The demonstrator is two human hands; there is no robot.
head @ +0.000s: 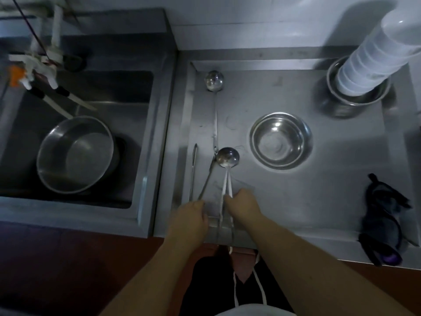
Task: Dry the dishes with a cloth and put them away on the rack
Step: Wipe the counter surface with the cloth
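Both hands down on the ladle handles at the counter's near edge.

Right hand (241,205) curls round the near ladle (227,157) by its thin handle; left hand (192,214) grips another handle. Light, stiff, likely slippery steel, so hold mid-handle. Beyond, on the steel counter (319,201): a bowl (280,139), dark cloth (385,217), stacked cups (373,65); sink (141,160) left.
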